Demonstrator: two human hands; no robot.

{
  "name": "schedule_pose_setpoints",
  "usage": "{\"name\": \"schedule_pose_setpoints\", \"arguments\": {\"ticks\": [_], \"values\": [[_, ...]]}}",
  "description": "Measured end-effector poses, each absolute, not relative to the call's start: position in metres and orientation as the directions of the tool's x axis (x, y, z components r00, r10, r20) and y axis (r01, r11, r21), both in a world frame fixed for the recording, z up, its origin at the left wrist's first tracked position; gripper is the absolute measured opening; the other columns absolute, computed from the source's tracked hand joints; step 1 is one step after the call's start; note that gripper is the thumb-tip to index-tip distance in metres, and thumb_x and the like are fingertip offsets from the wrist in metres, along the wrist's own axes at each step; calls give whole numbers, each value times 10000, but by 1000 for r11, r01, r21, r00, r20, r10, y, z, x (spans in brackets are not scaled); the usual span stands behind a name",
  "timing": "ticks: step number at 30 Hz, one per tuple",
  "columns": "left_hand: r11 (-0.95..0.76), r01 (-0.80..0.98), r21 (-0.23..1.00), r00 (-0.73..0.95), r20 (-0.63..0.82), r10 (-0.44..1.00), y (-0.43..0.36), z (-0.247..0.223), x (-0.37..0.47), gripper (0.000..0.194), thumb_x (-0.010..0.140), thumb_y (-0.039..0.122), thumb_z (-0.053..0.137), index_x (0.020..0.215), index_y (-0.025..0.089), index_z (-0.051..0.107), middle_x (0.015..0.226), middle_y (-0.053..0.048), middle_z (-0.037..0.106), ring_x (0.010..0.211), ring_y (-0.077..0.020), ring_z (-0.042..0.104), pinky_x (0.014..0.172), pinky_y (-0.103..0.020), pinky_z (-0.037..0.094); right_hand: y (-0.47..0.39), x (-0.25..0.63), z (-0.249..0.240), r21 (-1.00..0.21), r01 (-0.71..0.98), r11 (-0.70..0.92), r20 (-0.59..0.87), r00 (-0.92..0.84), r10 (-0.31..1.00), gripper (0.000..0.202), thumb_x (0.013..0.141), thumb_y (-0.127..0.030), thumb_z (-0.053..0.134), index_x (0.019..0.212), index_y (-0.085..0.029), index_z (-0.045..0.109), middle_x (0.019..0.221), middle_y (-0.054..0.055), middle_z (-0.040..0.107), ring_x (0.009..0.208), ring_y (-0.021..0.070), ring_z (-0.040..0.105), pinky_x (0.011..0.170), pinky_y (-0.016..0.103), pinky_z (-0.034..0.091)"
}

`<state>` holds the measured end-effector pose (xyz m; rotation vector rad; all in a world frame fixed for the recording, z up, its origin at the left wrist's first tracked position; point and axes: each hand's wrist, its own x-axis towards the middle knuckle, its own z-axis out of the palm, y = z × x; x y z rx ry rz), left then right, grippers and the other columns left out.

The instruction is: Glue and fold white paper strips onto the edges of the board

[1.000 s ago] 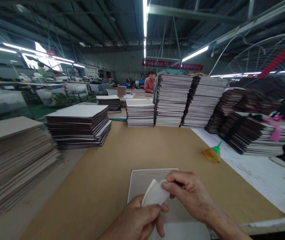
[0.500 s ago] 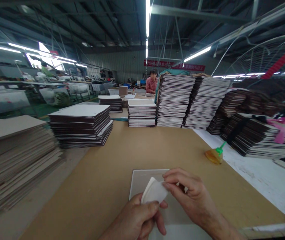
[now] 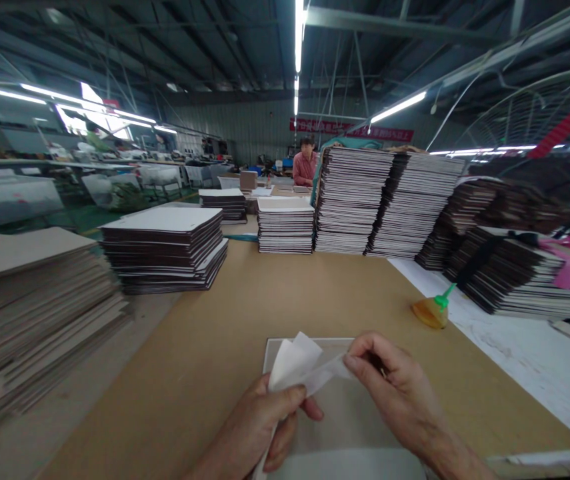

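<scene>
My left hand (image 3: 259, 427) pinches a small white paper piece (image 3: 292, 363) at the bottom centre of the view. My right hand (image 3: 395, 393) grips a thin translucent layer at the piece's right edge and holds it stretched away from the white part. Both hands hover just above a grey board (image 3: 345, 407) lying flat on the brown cardboard sheet (image 3: 285, 300) that covers the table. The lower end of the paper piece is hidden behind my left fingers.
A yellow glue bottle with a green nozzle (image 3: 432, 310) lies at the right. Stacks of dark boards (image 3: 165, 250) stand left, a grey board pile (image 3: 29, 307) at the far left, tall stacks (image 3: 385, 200) behind, more stacks (image 3: 519, 273) right. A person in red (image 3: 306, 163) works far behind.
My right hand has pulled rightward, drawing a thin layer off the white piece, which now stands more unfolded and upright. The view has shifted slightly.
</scene>
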<state>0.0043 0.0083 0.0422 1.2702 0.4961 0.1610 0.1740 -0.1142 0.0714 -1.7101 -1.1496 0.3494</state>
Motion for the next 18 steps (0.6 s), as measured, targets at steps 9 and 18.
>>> {"name": "schedule_pose_setpoints", "arguments": {"ticks": [9, 18], "values": [[253, 266, 930, 721, -366, 589, 22, 44, -13, 542, 749, 535, 558, 1025, 72, 507, 515, -20, 474, 428, -98, 289, 392, -171, 200, -130, 204, 65, -951, 252, -178, 10, 601, 799, 352, 772, -536, 602, 760, -185, 588, 698, -4, 509, 664, 149, 452, 597, 269, 349], [394, 193, 899, 590, -427, 685, 33, 27, -19, 582, 611, 639, 757, 762, 118, 548, 513, -2, 433, 487, -83, 334, 447, -128, 202, -133, 220, 36, -971, 44, -237, -159, 620, 769, 426, 717, -585, 656, 715, -170, 557, 612, -24, 419, 579, 121, 342, 533, 257, 253]]}}
